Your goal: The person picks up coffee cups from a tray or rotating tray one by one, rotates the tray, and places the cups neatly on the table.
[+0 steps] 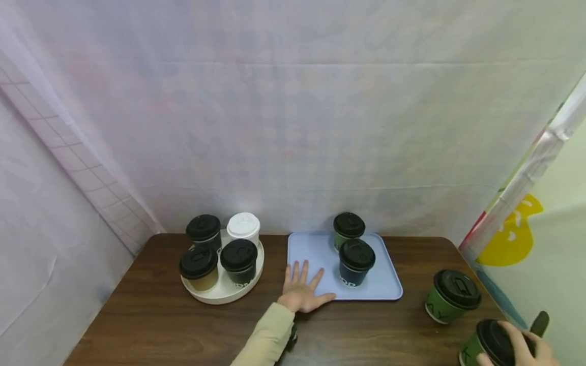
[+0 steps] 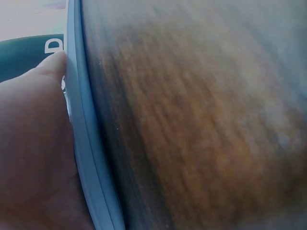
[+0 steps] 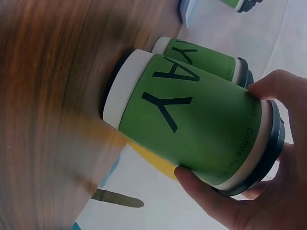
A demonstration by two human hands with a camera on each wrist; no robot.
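Note:
My left hand (image 1: pixel 303 295) lies with fingers spread over the front left part of a pale blue tray (image 1: pixel 316 249). In the left wrist view its thumb (image 2: pixel 53 64) reaches along the tray's rim (image 2: pixel 88 143). A dark paper cup (image 1: pixel 354 269) with a black lid stands on that tray, in front of a green one (image 1: pixel 341 238). At the front right, my right hand (image 1: pixel 526 348) grips a green coffee cup (image 3: pixel 184 115) near its black lid, fingers and thumb on either side. A second green cup (image 1: pixel 448 300) stands just behind it.
Left of the blue tray, a round white tray (image 1: pixel 220 297) bears several lidded cups, one with a white lid (image 1: pixel 243 224). The brown wooden table (image 1: pixel 183 335) ends at a pale cloth (image 1: pixel 293 127) behind. Another cloth hangs along the right side.

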